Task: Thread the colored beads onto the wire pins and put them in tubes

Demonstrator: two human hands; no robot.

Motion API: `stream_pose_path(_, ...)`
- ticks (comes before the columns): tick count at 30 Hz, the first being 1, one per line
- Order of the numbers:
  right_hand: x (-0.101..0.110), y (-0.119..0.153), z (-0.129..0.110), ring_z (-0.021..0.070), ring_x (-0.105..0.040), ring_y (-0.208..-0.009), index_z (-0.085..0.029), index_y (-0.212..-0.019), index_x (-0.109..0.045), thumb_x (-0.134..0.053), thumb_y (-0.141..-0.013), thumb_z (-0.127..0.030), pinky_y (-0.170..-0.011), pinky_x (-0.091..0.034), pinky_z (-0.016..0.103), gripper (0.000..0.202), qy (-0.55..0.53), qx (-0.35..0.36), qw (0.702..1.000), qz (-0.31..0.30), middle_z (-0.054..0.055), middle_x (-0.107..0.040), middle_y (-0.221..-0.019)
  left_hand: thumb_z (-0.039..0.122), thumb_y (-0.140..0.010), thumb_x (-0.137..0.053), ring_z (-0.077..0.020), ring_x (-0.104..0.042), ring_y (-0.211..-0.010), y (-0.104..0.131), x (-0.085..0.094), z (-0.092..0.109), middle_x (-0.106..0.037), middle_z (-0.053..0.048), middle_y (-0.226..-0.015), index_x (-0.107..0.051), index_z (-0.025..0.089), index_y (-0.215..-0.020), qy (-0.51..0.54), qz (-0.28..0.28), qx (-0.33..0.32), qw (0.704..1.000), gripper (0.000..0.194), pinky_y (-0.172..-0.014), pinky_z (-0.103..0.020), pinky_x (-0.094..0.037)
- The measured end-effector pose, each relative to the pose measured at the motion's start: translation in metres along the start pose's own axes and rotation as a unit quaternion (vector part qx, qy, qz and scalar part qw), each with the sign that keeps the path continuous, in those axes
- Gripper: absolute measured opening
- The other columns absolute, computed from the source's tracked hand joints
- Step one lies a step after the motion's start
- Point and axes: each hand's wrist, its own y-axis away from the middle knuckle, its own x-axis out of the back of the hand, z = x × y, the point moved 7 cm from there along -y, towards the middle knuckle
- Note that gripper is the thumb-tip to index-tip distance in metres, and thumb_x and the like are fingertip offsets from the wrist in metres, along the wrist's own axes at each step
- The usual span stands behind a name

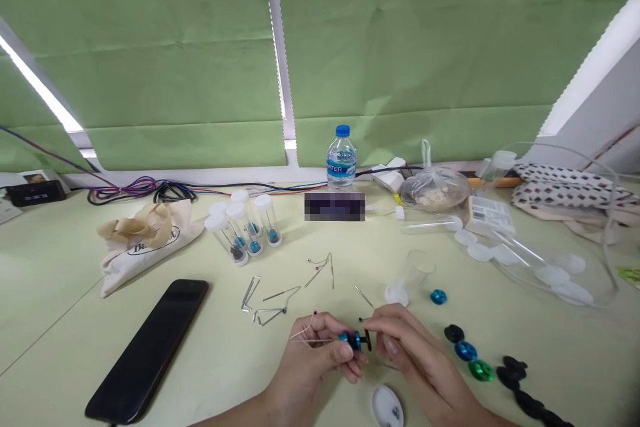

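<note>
My left hand (320, 360) is closed around a small blue and black spool-like part (354, 340), pinched between thumb and fingers. A thin metal wire (307, 340) runs across the left fingers and past the thumb. My right hand (415, 353) is closed beside the part's black flanged end. Its fingertips almost meet that end, and I cannot tell whether they touch it. A thin dark-tipped piece shows at the right index finger; what the right fingers hold is hidden. Below the hands lies a white cap (387, 405) with small metal bits inside.
Hex keys (250, 293) and bent wires (320, 268) lie ahead. Left are a phone (147, 350), a cloth pouch (150, 240) and several capped tubes (240, 230). A water bottle (342, 160) stands behind. Right are blue, green (481, 370) and black round parts, and clear tubes (430, 227).
</note>
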Motion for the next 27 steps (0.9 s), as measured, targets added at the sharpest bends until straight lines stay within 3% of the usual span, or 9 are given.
stream_pose_path(14, -0.0004, -0.0008, -0.0035, 0.0191, -0.057, -0.087, -0.031, -0.120, -0.049, -0.030, -0.100, -0.015, -0.074, -0.048, 0.032, 0.032, 0.024, -0.005, 1.000, -0.004, 0.006, -0.051, -0.102, 0.021, -0.059, -0.085, -0.0135, -0.064, -0.050, 0.0000, 0.0003, -0.0003, -0.072, -0.010, -0.062, -0.063, 0.011, -0.072, 0.009, 0.001, -0.004, 1.000, 0.028, -0.051, -0.022, -0.048)
stream_pose_path(18, 0.0021, -0.0004, -0.0008, 0.0176, -0.057, -0.081, -0.031, -0.122, -0.046, -0.030, -0.100, -0.017, -0.071, -0.049, 0.031, 0.031, 0.001, -0.005, 1.000, 0.022, 0.006, -0.049, -0.104, 0.021, -0.059, -0.085, -0.0141, -0.065, -0.051, 0.0010, 0.0004, 0.0006, -0.072, -0.009, -0.062, -0.063, 0.011, -0.073, 0.011, 0.011, 0.000, 1.000, 0.029, -0.051, -0.022, -0.048)
stream_pose_path(22, -0.0010, -0.0005, -0.0040, 0.0180, -0.056, -0.086, -0.033, -0.121, -0.048, -0.029, -0.100, -0.015, -0.074, -0.048, 0.032, 0.034, 0.008, -0.008, 1.000, -0.012, 0.006, -0.047, -0.105, 0.022, -0.058, -0.086, -0.0133, -0.064, -0.050, -0.0002, -0.0001, -0.0002, -0.073, -0.009, -0.062, -0.063, 0.011, -0.072, 0.011, 0.003, -0.004, 1.000, 0.029, -0.050, -0.021, -0.048)
stream_pose_path(27, 0.0001, 0.0001, -0.0027, 0.0169, -0.056, -0.083, -0.033, -0.124, -0.045, -0.028, -0.100, -0.017, -0.073, -0.048, 0.031, 0.034, 0.001, -0.011, 1.000, -0.008, 0.006, -0.044, -0.108, 0.025, -0.057, -0.087, -0.0133, -0.064, -0.048, -0.0039, 0.0019, -0.0032, -0.073, -0.011, -0.062, -0.063, 0.011, -0.071, 0.008, -0.011, -0.008, 1.000, 0.030, -0.048, -0.021, -0.048)
